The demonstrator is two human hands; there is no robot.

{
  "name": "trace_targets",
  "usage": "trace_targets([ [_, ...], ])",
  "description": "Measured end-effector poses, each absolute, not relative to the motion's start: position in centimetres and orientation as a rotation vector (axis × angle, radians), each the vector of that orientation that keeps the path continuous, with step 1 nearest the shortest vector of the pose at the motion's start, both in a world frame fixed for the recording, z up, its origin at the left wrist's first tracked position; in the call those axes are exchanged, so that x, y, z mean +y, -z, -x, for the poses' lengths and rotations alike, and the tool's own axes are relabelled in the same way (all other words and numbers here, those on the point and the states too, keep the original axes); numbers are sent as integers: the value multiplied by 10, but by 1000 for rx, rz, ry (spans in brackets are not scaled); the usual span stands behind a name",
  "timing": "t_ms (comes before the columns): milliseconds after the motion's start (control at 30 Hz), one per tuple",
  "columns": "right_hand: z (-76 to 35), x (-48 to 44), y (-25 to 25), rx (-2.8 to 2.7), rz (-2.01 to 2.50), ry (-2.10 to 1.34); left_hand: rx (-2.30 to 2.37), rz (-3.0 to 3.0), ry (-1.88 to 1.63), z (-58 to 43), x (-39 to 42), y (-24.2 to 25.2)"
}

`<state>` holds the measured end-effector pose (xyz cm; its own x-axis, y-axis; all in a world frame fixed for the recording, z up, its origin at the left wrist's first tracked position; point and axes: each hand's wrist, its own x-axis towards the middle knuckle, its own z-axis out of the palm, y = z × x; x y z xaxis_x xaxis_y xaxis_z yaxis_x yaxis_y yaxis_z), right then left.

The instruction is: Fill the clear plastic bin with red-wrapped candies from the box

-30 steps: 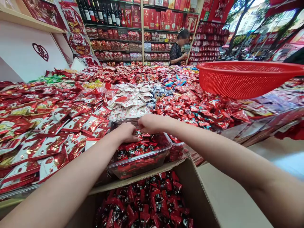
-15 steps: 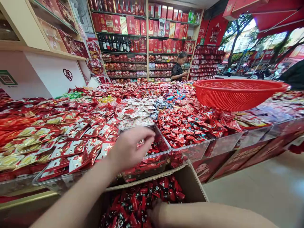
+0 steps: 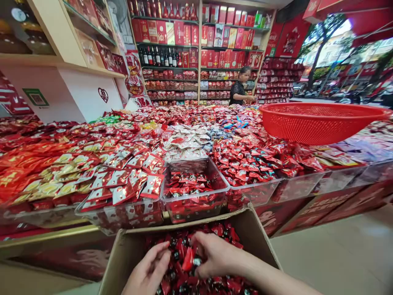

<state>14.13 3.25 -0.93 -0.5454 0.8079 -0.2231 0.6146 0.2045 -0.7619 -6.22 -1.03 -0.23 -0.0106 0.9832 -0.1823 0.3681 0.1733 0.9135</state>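
Note:
In the head view, a cardboard box (image 3: 115, 262) in front of me holds a heap of red-and-black wrapped candies (image 3: 227, 282). My right hand (image 3: 216, 256) reaches into it from the right, its fingers and thumb curved round some candies, with a bright red wrapper between them. Over the left part of the heap is my left hand (image 3: 150, 266), fingers bent and parted from the thumb, nothing visible in its grasp. Just beyond the box stands a clear plastic bin (image 3: 196, 209), partly filled with similar red candies.
Heaped bins of wrapped sweets spread across the display on both sides. A red mesh basket (image 3: 319, 125) rests on the right-hand heaps. A person (image 3: 239, 88) stands before the back shelves (image 3: 199, 45). Tiled floor (image 3: 334, 254) lies to the right.
My left hand has come down from over the clear bin into the box. My right hand has risen from among the candies to the top of the heap. The view has turned slightly left.

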Motion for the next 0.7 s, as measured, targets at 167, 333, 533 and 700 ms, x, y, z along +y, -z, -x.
trace_targets([
  [167, -136, 12, -34, -1963, 1062, -1156, 1379, -1463, -994, 23, -3, -28],
  [333, -129, 7, -26, -1326, 1080, -1712, 1562, -1576, -1215, 12, -3, -28],
  [533, -121, 7, -13, -1360, 1203, -1367, 1671, -1798, -1248, -2, -5, -28],
  [700, -120, 3, -11, -1479, 1209, -947, 1604, -1730, -1262, -9, -2, -33],
])
